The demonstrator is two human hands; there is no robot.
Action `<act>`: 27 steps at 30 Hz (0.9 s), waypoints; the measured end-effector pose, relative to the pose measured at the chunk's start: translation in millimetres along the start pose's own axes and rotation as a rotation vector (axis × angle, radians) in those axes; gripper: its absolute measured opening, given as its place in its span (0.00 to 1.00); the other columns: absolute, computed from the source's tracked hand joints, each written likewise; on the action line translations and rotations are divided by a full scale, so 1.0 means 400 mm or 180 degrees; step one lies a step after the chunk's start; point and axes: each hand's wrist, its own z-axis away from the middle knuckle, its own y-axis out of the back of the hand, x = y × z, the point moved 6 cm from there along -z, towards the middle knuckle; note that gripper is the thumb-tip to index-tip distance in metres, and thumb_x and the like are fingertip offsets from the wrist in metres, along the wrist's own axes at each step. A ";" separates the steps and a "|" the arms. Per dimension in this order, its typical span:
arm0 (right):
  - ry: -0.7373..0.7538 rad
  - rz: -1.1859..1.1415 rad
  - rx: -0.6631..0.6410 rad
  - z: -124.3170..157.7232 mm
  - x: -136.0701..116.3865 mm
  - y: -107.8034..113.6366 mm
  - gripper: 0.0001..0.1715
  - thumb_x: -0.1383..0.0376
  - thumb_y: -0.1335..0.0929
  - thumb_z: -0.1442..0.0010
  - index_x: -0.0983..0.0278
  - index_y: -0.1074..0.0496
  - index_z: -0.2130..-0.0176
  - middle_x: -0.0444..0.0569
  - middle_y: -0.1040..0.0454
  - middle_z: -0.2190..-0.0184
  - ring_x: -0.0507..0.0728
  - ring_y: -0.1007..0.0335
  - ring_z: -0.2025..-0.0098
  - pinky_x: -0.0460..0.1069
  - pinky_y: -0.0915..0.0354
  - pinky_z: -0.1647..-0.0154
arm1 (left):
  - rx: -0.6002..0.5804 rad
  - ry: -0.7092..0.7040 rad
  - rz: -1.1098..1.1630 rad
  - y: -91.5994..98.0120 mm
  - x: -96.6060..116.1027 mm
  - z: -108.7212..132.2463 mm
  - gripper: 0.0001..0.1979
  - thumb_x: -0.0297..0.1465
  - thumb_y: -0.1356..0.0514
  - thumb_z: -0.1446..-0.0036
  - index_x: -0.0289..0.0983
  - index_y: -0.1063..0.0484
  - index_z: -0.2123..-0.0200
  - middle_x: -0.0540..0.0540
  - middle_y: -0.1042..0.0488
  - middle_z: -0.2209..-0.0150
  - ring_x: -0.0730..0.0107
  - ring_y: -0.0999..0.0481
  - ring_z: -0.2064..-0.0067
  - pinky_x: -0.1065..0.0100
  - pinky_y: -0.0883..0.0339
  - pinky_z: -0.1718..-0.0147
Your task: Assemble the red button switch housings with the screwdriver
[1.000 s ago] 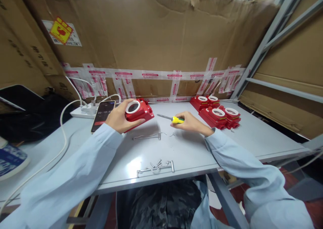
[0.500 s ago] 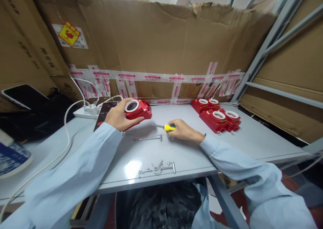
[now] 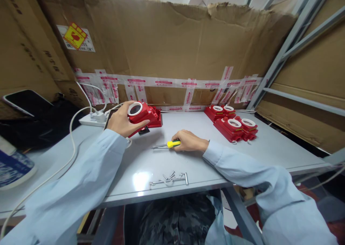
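Observation:
My left hand (image 3: 121, 121) grips a red housing (image 3: 144, 112) with a white-ringed round window, held tilted at the left of the table. Close behind it, a second red part (image 3: 157, 119) is partly hidden. A small black piece (image 3: 144, 131) shows below the held housing. My right hand (image 3: 188, 141) is closed around a screwdriver (image 3: 174, 144) with a yellow and green handle, its shaft pointing left, low over the tabletop. Nearer the front edge lie several loose screws (image 3: 171, 175) and a metal T-handled tool (image 3: 186, 179).
Several red housings (image 3: 231, 128) with white rings stand at the right rear. A power strip (image 3: 93, 119) with white cables is at the left, a phone (image 3: 107, 119) partly behind my left hand. Cardboard (image 3: 167, 47) walls the back; a metal frame (image 3: 280, 58) rises at right.
My right hand and the screwdriver have moved left and slightly towards me. The held housing has shifted a little left and tilted. The T-shaped rod near the screwdriver no longer shows clearly.

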 end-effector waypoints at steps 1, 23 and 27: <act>-0.0017 0.0035 -0.0038 0.008 0.008 0.006 0.08 0.64 0.32 0.52 0.65 0.25 0.71 0.44 0.31 0.79 0.49 0.45 0.76 0.46 0.52 0.73 | -0.0020 -0.0002 -0.0002 -0.001 0.002 0.001 0.35 0.49 0.35 0.55 0.41 0.38 0.46 0.41 0.27 0.51 0.47 0.25 0.51 0.52 0.31 0.51; -0.0458 -0.0862 -0.0876 0.312 0.072 0.023 0.10 0.68 0.31 0.57 0.68 0.24 0.70 0.39 0.33 0.80 0.46 0.44 0.78 0.42 0.47 0.78 | -0.1186 -0.0930 0.0089 -0.137 0.125 0.085 0.34 0.51 0.37 0.52 0.40 0.40 0.47 0.40 0.29 0.46 0.49 0.27 0.49 0.53 0.33 0.53; -0.0273 -0.0998 -0.0335 0.300 0.060 0.078 0.14 0.59 0.29 0.51 0.69 0.23 0.67 0.46 0.25 0.73 0.50 0.35 0.72 0.44 0.40 0.70 | -0.1347 -0.0997 0.0187 -0.162 0.136 0.103 0.36 0.50 0.36 0.53 0.41 0.41 0.45 0.39 0.29 0.46 0.48 0.27 0.48 0.52 0.35 0.52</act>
